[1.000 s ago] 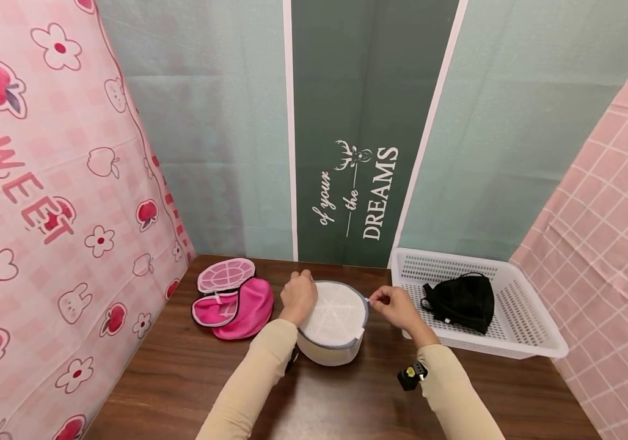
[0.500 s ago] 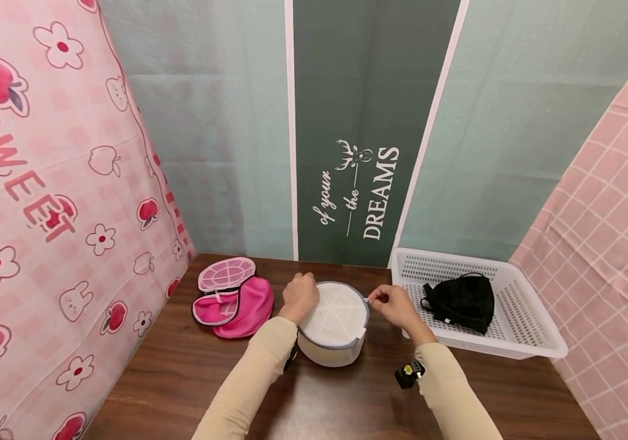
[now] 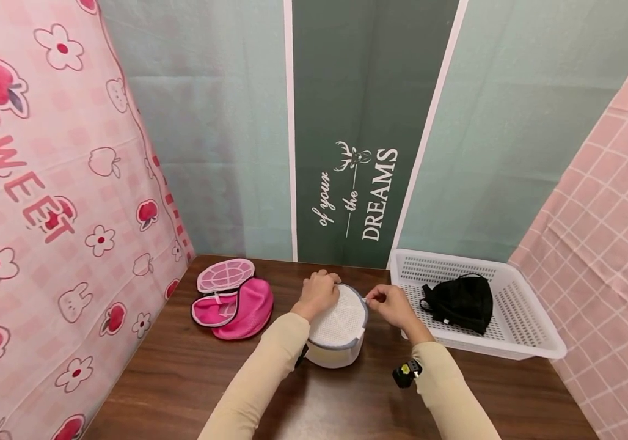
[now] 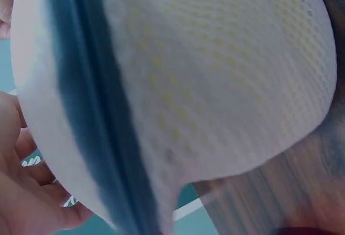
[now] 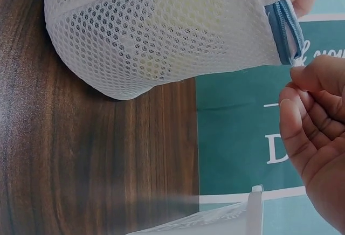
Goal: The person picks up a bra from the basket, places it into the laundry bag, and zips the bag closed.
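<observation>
A round white mesh laundry bag (image 3: 332,351) with a blue-grey zipper band around its lid stands upright on the table. Something pale yellow shows through its mesh in the left wrist view. Across the left part of the lid lies my left hand (image 3: 321,294), its fingers toward the far rim. In the left wrist view, those fingers (image 4: 40,184) look loosely bent beside the lid, and their contact with it is unclear. My right hand (image 3: 393,305) pinches the zipper pull at the right rim between thumb and forefinger, beside the end of the blue zipper (image 5: 284,30).
On the left lies a pink mesh bag (image 3: 248,311) with its pale pink lid (image 3: 226,275) folded back. A white perforated basket (image 3: 534,305) stands at the right, with a black mesh bag (image 3: 462,302) inside. Printed curtains rise behind the wooden table (image 3: 182,385) and along its sides.
My left hand has shifted right from the bag's left rim onto the lid. The right hand stays at the right rim with the zipper pull, barely moving.
</observation>
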Tool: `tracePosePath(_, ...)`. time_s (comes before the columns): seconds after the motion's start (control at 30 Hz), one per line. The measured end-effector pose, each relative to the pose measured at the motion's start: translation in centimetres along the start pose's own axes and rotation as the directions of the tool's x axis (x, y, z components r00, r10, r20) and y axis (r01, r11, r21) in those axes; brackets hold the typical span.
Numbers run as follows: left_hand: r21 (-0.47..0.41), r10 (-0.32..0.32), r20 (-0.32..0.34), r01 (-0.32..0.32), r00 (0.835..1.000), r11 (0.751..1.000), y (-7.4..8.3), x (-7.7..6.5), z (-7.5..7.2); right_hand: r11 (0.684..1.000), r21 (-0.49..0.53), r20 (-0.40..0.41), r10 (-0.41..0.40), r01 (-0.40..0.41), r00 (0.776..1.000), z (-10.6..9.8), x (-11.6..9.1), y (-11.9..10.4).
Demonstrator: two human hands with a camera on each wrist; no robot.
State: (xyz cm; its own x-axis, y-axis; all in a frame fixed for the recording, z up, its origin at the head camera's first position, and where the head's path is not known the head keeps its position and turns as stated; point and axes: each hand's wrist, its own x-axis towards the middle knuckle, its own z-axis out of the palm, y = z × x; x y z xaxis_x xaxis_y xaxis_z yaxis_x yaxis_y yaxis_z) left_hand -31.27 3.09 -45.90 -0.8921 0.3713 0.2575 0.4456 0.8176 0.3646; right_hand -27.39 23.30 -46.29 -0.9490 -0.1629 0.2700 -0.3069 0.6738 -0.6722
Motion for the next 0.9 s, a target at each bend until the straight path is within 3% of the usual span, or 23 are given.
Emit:
tracePosePath(0.33,0.115,0.056,0.09,-0.066,0.994,0.991,1.7,0.6,0.4,1.0,-0.023,0.006,0.001,-0.001,1.0,0.2,0.4,-0.3)
tracePosePath(0.57,0.166,0.05,0.055,-0.058,0.997,0.984,1.9,0.9,0.5,1.0,-0.008,0.001,0.006,-0.006,1.0,0.2,0.4,-0.5)
tracePosePath(0.9,0.164,0.055,0.033,-0.06,0.998,0.985,1.9,0.9,0.4,1.0,0.007,0.003,-0.011,0.011,1.0,0.1,0.1,-0.3)
